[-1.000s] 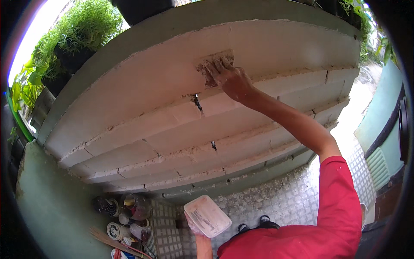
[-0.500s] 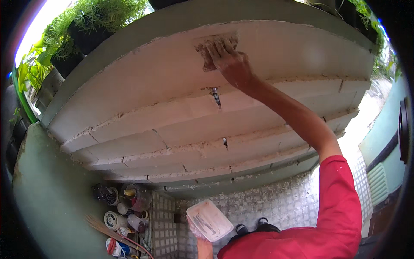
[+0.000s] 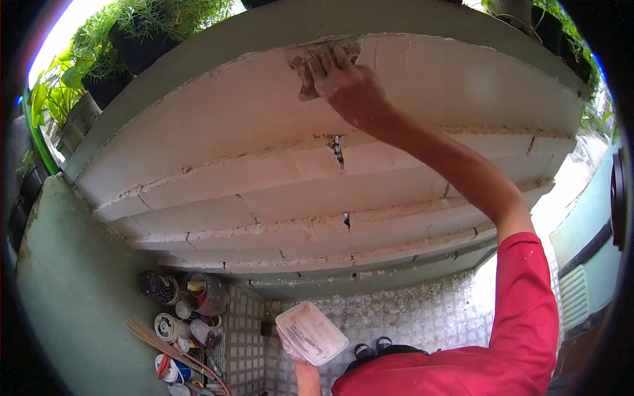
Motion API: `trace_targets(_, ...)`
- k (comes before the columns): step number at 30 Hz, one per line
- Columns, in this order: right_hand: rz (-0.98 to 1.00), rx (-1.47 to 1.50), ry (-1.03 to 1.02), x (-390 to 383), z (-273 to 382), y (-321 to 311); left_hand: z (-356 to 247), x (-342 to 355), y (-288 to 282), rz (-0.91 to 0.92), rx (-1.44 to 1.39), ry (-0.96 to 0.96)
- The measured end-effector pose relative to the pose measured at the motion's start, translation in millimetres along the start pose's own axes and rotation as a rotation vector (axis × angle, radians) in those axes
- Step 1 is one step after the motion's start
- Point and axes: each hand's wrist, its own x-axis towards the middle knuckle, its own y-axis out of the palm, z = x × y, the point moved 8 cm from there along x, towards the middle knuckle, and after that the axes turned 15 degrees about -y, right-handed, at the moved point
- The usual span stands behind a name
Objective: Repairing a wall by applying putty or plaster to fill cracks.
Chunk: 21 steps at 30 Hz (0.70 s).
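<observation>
My right hand [image 3: 343, 82] is closed on a putty-smeared spreader [image 3: 300, 66], pressed flat to the pale plastered wall [image 3: 198, 112] just below its grey-green top band [image 3: 290, 20]. Under it run several stepped ledges [image 3: 277, 171] with rough edges, cracks and dark gaps. Low in the view, my left hand [image 3: 290, 346] holds a white rectangular plastic tub [image 3: 320, 330] with pale paste smeared inside; the tub hides most of those fingers.
Potted plants [image 3: 132, 43] line the wall's top. A green side wall [image 3: 72, 284] stands left, beside buckets [image 3: 168, 327], containers and a stick broom [image 3: 148, 336]. Tiled floor [image 3: 403, 313] lies around my sandalled feet [image 3: 363, 350]; a pale blue wall [image 3: 588, 191] stands right.
My right hand and the spreader have moved up and slightly left to the wall's top edge. The view has shifted a little. The left hand still holds the tub low.
</observation>
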Motion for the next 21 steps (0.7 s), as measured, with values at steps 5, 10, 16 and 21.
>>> trace_targets(5, 0.049, -0.050, 0.019, -20, 29, 25, 14, 8, 8, -0.067, -0.014, 0.016)
trace_targets(10, 0.079, 0.140, -0.040, -54, 49, 14, 26, 3, 25, -0.018, 0.121, 0.051)
trace_targets(16, -0.307, 0.579, 0.536, -107, -60, -12, 46, -9, 16, 0.030, -0.011, 0.001)
trace_targets(21, -0.234, 0.772, 1.036, -179, -135, -9, 48, -14, 2, -0.012, 0.001, 0.010)
